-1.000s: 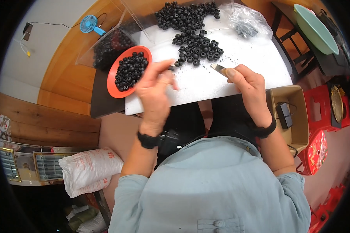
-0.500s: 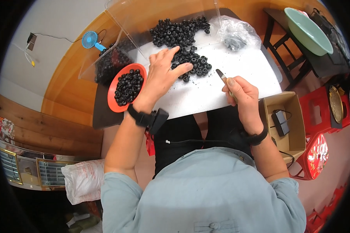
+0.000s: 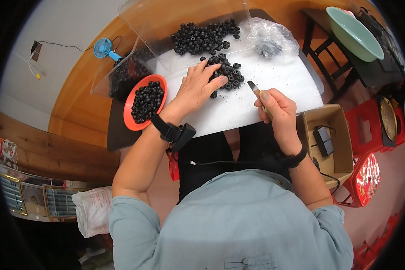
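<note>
My left hand [image 3: 195, 87] rests over the near left side of a small pile of black, bead-like round pieces [image 3: 229, 74]. Its fingers are spread and its fingertips touch the pieces. Closed in my right hand [image 3: 278, 108] is a small knife [image 3: 253, 87] with a short dark blade and light brown handle, its tip pointing up and left toward the pile. A larger heap of the same black pieces [image 3: 202, 38] lies farther back. Left of my left hand, a red oval bowl [image 3: 127, 110] holds more of them.
The white work surface [image 3: 274, 72] carries dark specks. A clear plastic bag [image 3: 274, 38] lies at its back right, and clear panels [image 3: 141, 33] stand at the back left. A blue fan [image 3: 102, 47] is beyond the bowl. At right sits an open cardboard box [image 3: 335, 157].
My left hand has moved slightly right onto the small pile. That pile now sits apart from the larger heap behind it. My right hand still holds the knife, nearly unmoved.
</note>
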`<state>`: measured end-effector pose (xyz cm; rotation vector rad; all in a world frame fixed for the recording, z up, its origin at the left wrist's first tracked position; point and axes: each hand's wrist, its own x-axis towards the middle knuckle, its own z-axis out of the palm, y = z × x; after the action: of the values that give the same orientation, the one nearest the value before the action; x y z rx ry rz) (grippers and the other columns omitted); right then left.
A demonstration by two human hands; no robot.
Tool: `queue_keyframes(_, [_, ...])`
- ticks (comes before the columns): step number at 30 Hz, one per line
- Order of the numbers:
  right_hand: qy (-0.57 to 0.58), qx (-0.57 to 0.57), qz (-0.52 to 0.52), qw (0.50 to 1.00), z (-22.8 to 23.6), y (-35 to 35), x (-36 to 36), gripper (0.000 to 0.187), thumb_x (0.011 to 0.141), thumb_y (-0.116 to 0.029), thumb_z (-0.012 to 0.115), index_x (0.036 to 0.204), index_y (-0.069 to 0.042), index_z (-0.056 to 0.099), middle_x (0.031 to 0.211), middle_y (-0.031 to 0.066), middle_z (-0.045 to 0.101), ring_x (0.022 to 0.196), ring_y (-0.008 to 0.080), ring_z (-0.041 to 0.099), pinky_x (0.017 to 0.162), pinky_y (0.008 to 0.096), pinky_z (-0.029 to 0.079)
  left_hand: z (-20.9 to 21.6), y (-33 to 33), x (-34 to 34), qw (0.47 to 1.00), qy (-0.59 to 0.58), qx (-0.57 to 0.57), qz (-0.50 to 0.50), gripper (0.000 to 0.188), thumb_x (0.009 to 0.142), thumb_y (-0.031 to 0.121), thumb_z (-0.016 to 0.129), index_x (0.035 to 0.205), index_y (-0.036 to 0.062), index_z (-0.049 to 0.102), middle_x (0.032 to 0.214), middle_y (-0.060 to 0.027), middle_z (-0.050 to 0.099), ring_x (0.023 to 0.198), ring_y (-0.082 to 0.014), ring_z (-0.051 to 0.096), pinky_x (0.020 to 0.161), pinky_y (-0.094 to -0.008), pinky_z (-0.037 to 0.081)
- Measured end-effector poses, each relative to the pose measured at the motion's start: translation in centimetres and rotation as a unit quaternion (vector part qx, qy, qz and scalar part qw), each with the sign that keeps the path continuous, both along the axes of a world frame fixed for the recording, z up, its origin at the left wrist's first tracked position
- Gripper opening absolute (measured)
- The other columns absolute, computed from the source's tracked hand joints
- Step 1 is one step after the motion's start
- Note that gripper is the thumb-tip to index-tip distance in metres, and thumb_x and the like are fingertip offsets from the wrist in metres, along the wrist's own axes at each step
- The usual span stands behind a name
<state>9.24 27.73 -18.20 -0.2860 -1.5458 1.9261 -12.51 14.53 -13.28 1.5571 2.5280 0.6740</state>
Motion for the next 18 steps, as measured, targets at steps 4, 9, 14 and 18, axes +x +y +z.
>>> queue_keyframes(4, [0.005,0.016,-0.003,1.0,-0.2,0.1,-0.2,0.034,0.105,-0.032,0.065,0.093,-0.001,0.074,0.07,-0.0034,0.06,0.058,0.0037,0.045,0.052,0.0213,0.034,0.2,-2.6,1.0,1.0,0.004,-0.004,-0.006,0.065,0.102,0.051,0.056,0.15,0.0082,0.055,0.16,-0.0281,0.039,0.149,-0.0411,0.033,0.123,-0.0472,0.026])
queue_keyframes(9, [-0.001,0.018,-0.014,1.0,-0.3,-0.2,-0.2,0.035,0.105,-0.033,0.065,0.095,-0.002,0.075,0.072,-0.0031,0.061,0.059,0.0034,0.046,0.052,0.0211,0.035,-0.1,-6.0,2.2,0.992,-0.031,0.094,-0.074,0.058,0.095,0.036,0.073,0.145,0.0079,0.059,0.155,-0.0229,0.047,0.139,-0.0381,0.044,0.115,-0.0442,0.04])
queue_keyframes(14, [-0.021,0.046,-0.031,0.998,0.1,-0.5,-0.2,0.036,0.105,-0.035,0.065,0.099,-0.001,0.076,0.075,-0.0024,0.064,0.06,0.0031,0.046,0.053,0.0207,0.035,-1.0,-8.6,3.0,0.981,-0.014,0.171,-0.09,0.058,0.089,0.017,0.076,0.143,0.0081,0.06,0.15,-0.0182,0.054,0.134,-0.0363,0.051,0.11,-0.0425,0.045])
queue_keyframes(18, [-0.025,0.048,-0.028,0.998,0.0,-0.4,0.0,0.036,0.105,-0.035,0.065,0.1,-0.002,0.077,0.076,-0.0025,0.064,0.061,0.003,0.046,0.053,0.0207,0.035,-1.5,-9.9,3.8,0.969,-0.024,0.247,0.008,0.047,0.083,0.004,0.076,0.13,0.0055,0.067,0.133,-0.0148,0.062,0.118,-0.0311,0.058,0.097,-0.0387,0.051])
